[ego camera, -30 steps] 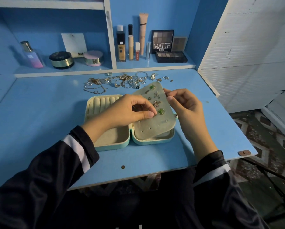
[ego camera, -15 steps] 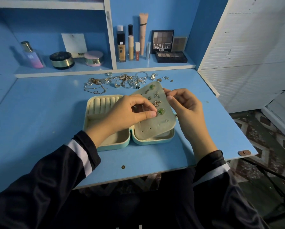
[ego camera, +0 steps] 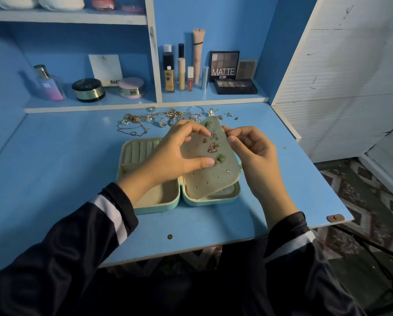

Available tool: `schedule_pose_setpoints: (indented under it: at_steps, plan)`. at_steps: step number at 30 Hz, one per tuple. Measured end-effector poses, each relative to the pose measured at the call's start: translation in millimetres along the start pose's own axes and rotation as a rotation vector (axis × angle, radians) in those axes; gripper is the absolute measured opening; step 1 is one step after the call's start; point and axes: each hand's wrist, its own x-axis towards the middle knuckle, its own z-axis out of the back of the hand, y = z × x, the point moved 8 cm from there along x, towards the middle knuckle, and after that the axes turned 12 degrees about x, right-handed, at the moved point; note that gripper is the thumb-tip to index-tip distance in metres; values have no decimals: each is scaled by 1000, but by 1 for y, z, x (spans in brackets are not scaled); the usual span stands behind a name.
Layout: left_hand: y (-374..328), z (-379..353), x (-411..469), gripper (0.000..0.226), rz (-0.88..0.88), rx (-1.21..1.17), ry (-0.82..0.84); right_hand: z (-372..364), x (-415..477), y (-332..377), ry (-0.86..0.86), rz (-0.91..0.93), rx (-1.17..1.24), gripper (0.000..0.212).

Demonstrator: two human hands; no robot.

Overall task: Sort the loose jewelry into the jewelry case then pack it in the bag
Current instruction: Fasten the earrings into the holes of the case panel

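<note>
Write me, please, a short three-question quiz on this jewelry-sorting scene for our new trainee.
1. True or false: the left hand holds the raised earring panel of the open jewelry case, with its thumb on the panel's front.
2. Where does the loose jewelry lie?
A. On the desk, between the case and the shelf
B. In the case's left half
C. On the floor
3. How many green-stone earrings show on the panel?

Key: 1 true; 2 A; 3 two.
</note>
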Motion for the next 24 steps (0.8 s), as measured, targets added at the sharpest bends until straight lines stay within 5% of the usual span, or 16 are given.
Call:
schedule_pose_setpoints:
  at_steps: [11, 24]
  plan:
    - [-11, 8, 15, 85, -93, 124, 236, -14, 4, 4, 33, -11, 18, 4]
    - [0, 28, 8, 79, -160, 31, 104, -37, -2, -19, 55, -201, 440, 6]
